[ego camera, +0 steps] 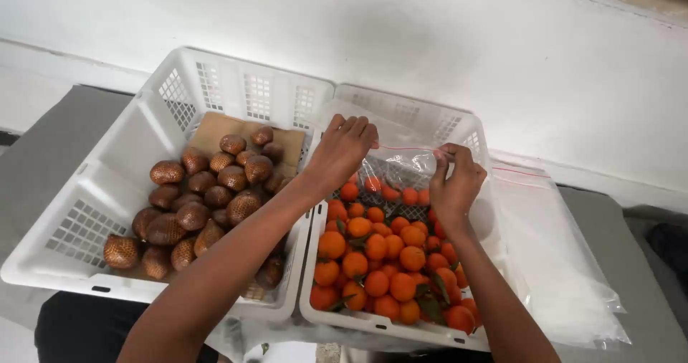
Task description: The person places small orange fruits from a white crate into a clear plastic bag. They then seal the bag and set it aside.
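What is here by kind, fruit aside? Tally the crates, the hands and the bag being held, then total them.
White crates: 2 (left crate, right crate)
Hands: 2 (left hand, right hand)
Held clear bag: 1
Total: 5

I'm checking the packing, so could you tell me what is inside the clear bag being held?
Inside the clear bag, held by the left hand and right hand, a few small oranges show at the bottom. The hands hide the bag's sides.
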